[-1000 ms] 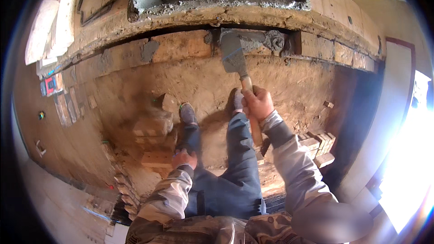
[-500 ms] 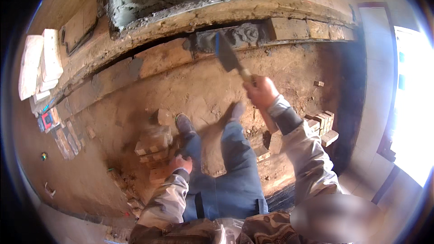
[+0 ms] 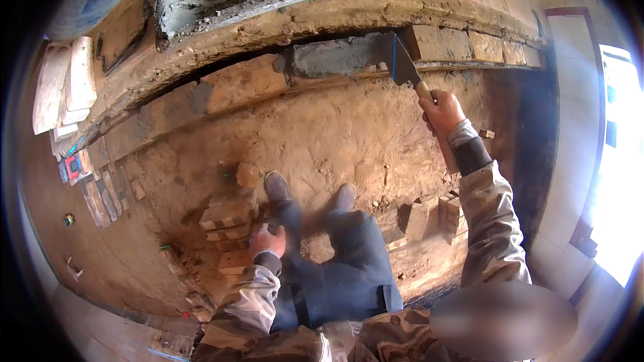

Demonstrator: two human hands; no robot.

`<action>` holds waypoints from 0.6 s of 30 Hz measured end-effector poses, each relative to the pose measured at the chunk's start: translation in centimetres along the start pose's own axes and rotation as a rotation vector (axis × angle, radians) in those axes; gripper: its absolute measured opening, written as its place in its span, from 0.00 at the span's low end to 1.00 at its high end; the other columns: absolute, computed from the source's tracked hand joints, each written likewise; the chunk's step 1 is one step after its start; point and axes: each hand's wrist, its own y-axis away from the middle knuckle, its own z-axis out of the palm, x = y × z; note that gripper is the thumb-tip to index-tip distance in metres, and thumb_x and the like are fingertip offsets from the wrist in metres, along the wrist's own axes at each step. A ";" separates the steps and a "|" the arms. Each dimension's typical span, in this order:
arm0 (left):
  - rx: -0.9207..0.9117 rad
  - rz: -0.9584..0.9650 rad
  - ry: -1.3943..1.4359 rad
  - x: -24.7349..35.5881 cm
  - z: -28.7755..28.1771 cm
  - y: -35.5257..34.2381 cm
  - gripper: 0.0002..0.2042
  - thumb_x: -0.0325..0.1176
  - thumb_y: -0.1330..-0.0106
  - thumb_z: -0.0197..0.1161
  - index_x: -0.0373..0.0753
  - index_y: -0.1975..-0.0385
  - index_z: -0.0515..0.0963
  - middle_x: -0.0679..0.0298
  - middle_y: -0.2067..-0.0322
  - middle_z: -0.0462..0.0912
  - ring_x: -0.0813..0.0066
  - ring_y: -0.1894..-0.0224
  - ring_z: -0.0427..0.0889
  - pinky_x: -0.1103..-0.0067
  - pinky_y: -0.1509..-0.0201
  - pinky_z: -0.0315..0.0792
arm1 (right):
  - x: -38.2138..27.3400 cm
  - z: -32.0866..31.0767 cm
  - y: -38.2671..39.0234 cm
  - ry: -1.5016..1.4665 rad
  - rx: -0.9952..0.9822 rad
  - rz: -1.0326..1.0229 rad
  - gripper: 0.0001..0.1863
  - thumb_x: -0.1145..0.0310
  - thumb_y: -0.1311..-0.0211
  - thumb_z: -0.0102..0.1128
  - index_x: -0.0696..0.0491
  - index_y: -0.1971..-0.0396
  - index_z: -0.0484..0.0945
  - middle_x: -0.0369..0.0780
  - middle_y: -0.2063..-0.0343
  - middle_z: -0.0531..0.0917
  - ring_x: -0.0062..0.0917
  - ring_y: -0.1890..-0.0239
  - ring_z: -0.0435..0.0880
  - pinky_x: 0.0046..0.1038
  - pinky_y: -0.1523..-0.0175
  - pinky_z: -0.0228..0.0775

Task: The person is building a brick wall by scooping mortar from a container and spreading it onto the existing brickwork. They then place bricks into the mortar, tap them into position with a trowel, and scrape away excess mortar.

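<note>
My right hand (image 3: 444,114) grips the pale handle of a pointed trowel (image 3: 406,67), its blade edge catching blue light. The blade is at the right end of a grey mortar bed (image 3: 339,57) on the low brick course, close beside a laid brick (image 3: 439,43). Beneath the right wrist shows a reddish-brown strip (image 3: 448,154); what it is I cannot tell. My left hand (image 3: 267,241) is closed beside my left knee, and whatever it might hold is hidden. A brick stack (image 3: 229,211) stands just left of that hand.
A mortar trough (image 3: 282,10) sits on the ledge above the course. Loose bricks (image 3: 424,218) lie right of my legs, and pale blocks (image 3: 79,74) stand at far left. A red-and-black box (image 3: 72,167) lies near the left wall. A doorway (image 3: 617,161) glows at right.
My right hand has moved the trowel rightward along the course. The mortar, lumpy before, now looks flatter and spread out. My left hand stays by the knee.
</note>
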 end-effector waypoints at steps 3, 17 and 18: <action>0.055 0.048 0.032 0.0 0.2 -0.9 0.32 0.57 0.36 0.58 0.40 0.39 0.73 0.48 0.44 0.79 0.49 0.40 0.76 0.61 0.37 0.71 | 2.2 -0.8 0.2 -0.059 0.064 0.013 0.12 0.65 0.35 0.58 0.60 0.68 0.77 0.37 0.85 0.77 0.21 0.90 0.73 0.28 0.86 0.64; 0.431 0.200 0.335 2.1 -0.3 -6.7 0.34 0.56 0.38 0.62 0.35 0.39 0.72 0.45 0.39 0.71 0.45 0.36 0.70 0.61 0.34 0.67 | 19.1 16.7 -1.4 0.059 0.411 -0.431 0.18 0.57 0.29 0.60 0.58 0.70 0.77 0.35 0.85 0.76 0.17 0.83 0.73 0.27 0.78 0.64; 0.557 0.243 0.392 1.4 0.5 -8.0 0.33 0.53 0.39 0.64 0.34 0.41 0.73 0.45 0.40 0.73 0.48 0.35 0.69 0.62 0.33 0.66 | 17.5 21.2 -2.4 0.007 0.276 -0.452 0.19 0.57 0.32 0.62 0.61 0.70 0.77 0.41 0.85 0.76 0.20 0.81 0.74 0.31 0.76 0.65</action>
